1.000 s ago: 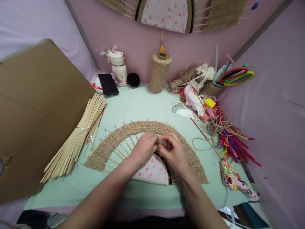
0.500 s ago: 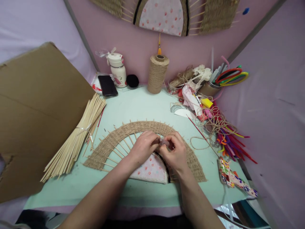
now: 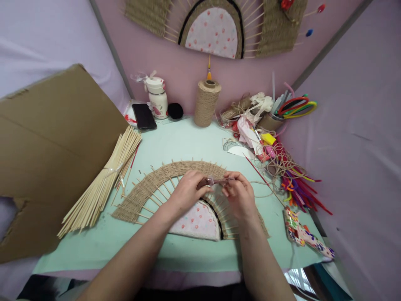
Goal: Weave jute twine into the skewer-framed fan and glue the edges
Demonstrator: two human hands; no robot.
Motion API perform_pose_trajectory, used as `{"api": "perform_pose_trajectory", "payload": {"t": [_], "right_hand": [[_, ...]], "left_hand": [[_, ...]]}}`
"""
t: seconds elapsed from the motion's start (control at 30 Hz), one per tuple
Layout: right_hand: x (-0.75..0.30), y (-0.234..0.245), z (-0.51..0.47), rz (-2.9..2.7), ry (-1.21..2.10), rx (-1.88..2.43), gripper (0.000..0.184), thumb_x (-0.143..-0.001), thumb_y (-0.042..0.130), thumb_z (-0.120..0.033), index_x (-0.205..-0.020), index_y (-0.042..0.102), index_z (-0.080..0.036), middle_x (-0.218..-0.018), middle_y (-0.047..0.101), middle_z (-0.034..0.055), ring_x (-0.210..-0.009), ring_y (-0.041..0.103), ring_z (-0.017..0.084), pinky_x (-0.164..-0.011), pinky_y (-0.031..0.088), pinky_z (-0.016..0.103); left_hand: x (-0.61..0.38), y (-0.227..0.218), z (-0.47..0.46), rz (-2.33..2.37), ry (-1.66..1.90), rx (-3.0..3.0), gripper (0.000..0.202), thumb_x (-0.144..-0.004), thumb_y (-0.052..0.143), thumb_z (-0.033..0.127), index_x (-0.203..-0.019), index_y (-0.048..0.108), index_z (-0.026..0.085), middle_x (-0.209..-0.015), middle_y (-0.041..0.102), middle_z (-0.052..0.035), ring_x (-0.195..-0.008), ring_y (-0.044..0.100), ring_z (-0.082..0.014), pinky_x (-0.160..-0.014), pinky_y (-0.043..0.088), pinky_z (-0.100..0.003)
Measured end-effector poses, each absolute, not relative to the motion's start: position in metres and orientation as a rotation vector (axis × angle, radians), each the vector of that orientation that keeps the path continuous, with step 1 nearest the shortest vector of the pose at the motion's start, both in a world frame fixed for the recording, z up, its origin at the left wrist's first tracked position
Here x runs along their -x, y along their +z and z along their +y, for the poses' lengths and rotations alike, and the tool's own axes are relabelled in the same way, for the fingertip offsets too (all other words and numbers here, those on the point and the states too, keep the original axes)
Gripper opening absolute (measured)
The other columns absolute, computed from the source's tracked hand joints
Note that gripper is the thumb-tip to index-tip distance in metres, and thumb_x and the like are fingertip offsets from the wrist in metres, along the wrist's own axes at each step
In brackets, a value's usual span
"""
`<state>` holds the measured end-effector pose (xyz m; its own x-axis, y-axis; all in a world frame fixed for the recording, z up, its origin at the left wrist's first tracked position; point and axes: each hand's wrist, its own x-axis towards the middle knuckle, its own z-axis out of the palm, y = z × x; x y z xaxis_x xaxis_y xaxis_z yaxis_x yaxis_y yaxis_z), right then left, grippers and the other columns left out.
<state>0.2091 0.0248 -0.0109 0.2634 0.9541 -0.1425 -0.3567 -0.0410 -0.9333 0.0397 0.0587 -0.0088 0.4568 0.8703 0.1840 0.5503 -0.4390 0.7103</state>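
A half-round woven fan piece [image 3: 147, 188] lies on the mint-green table [image 3: 184, 142], with thin stick spokes and a dotted white fabric centre [image 3: 200, 221] edged in black. Both hands hover over its middle. My left hand [image 3: 188, 192] pinches one end of a small clear, crinkly wrapper [image 3: 213, 182] with something dark inside. My right hand [image 3: 239, 194] pinches the wrapper's other end, its fingers curled. The wrapper is stretched level between the two hands.
A bundle of bamboo sticks [image 3: 103, 184] and a cardboard sheet [image 3: 46, 146] lie at the left. At the back stand a phone [image 3: 143, 116], a bottle [image 3: 157, 98] and a twine spool [image 3: 206, 104]. Coloured pipe cleaners [image 3: 297, 184], cord and scraps crowd the right. A finished fan [image 3: 216, 29] hangs on the wall.
My hands have drawn apart, stretching the small wrapper out between them. The view has tilted up a little, showing more of the wall fan.
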Motion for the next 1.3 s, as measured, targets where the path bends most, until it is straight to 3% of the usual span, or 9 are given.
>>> {"api": "perform_pose_trajectory", "payload": {"t": [0.1,0.2,0.3,0.37,0.47,0.8,1.13,1.23,1.3], "right_hand": [[-0.211,-0.010,0.024,-0.876,1.075,1.187,0.007,-0.075,0.066,-0.025,-0.079,0.062,-0.021,-0.089,0.065,0.0006,-0.059,0.049,0.010,-0.054,0.040,0.025],[-0.213,-0.010,0.022,-1.085,0.859,1.210,0.003,-0.080,0.063,-0.021,-0.083,0.063,-0.022,-0.091,0.065,0.0026,-0.080,0.059,0.016,-0.066,0.046,0.027],[-0.216,-0.009,0.021,-1.272,0.695,1.198,0.010,-0.082,0.060,-0.016,-0.088,0.063,-0.023,-0.095,0.062,0.0028,-0.091,0.059,0.018,-0.068,0.047,0.028],[-0.219,-0.008,0.020,-1.420,0.576,1.242,0.018,-0.083,0.059,-0.014,-0.097,0.065,-0.024,-0.095,0.063,0.0027,-0.085,0.058,0.017,-0.066,0.046,0.029],[-0.220,-0.006,0.019,-1.606,0.375,1.300,0.026,-0.085,0.059,-0.013,-0.106,0.067,-0.026,-0.097,0.064,0.0037,-0.086,0.057,0.019,-0.074,0.047,0.034],[-0.217,-0.013,0.020,-1.690,0.180,1.419,0.026,-0.089,0.057,-0.018,-0.108,0.072,-0.028,-0.102,0.053,0.0069,-0.092,0.052,0.021,-0.081,0.048,0.039],[-0.216,-0.018,0.021,-1.539,0.575,1.404,0.013,-0.084,0.064,-0.022,-0.096,0.068,-0.023,-0.108,0.054,0.0064,-0.098,0.058,0.020,-0.078,0.051,0.033],[-0.213,-0.018,0.021,-1.506,0.546,1.390,0.019,-0.086,0.063,-0.023,-0.103,0.069,-0.026,-0.121,0.056,0.0085,-0.110,0.057,0.022,-0.077,0.052,0.033],[-0.211,-0.019,0.021,-1.520,0.574,1.376,0.022,-0.087,0.061,-0.022,-0.108,0.069,-0.027,-0.119,0.062,0.0077,-0.109,0.059,0.022,-0.080,0.052,0.034]], "left_hand": [[-0.039,-0.005,0.058,1.144,0.736,-2.207,0.025,-0.086,0.066,0.039,-0.097,0.063,0.017,-0.092,0.058,-0.0054,-0.091,0.051,-0.0225,-0.080,0.043,-0.035],[-0.038,-0.004,0.057,1.081,0.778,-2.244,0.030,-0.094,0.052,0.033,-0.119,0.058,0.017,-0.107,0.058,-0.0090,-0.102,0.049,-0.0237,-0.091,0.043,-0.038],[-0.037,-0.006,0.057,1.051,0.822,-2.269,0.034,-0.099,0.040,0.027,-0.127,0.055,0.017,-0.115,0.057,-0.0108,-0.108,0.048,-0.0237,-0.098,0.042,-0.041],[-0.037,-0.008,0.058,1.057,0.847,-2.273,0.033,-0.099,0.041,0.025,-0.127,0.056,0.018,-0.117,0.057,-0.0110,-0.111,0.048,-0.0244,-0.100,0.042,-0.043],[-0.038,-0.009,0.057,1.055,0.873,-2.228,0.033,-0.096,0.047,0.020,-0.128,0.056,0.019,-0.119,0.058,-0.0108,-0.113,0.049,-0.0246,-0.102,0.042,-0.044],[-0.038,-0.008,0.057,1.031,0.915,-2.177,0.038,-0.088,0.054,0.007,-0.123,0.059,0.020,-0.116,0.060,-0.0099,-0.111,0.052,-0.0240,-0.099,0.044,-0.045],[-0.039,-0.007,0.057,1.046,0.959,-2.160,0.031,-0.085,0.053,0.004,-0.111,0.063,0.018,-0.107,0.062,-0.0085,-0.106,0.054,-0.0223,-0.096,0.046,-0.041],[-0.037,-0.005,0.058,1.041,0.930,-2.075,0.030,-0.085,0.053,0.006,-0.110,0.062,0.019,-0.116,0.061,-0.0092,-0.113,0.054,-0.0225,-0.099,0.045,-0.041],[-0.036,-0.004,0.058,1.000,0.890,-2.006,0.031,-0.084,0.054,0.005,-0.110,0.061,0.020,-0.122,0.061,-0.0084,-0.114,0.056,-0.0216,-0.100,0.044,-0.039]]}}
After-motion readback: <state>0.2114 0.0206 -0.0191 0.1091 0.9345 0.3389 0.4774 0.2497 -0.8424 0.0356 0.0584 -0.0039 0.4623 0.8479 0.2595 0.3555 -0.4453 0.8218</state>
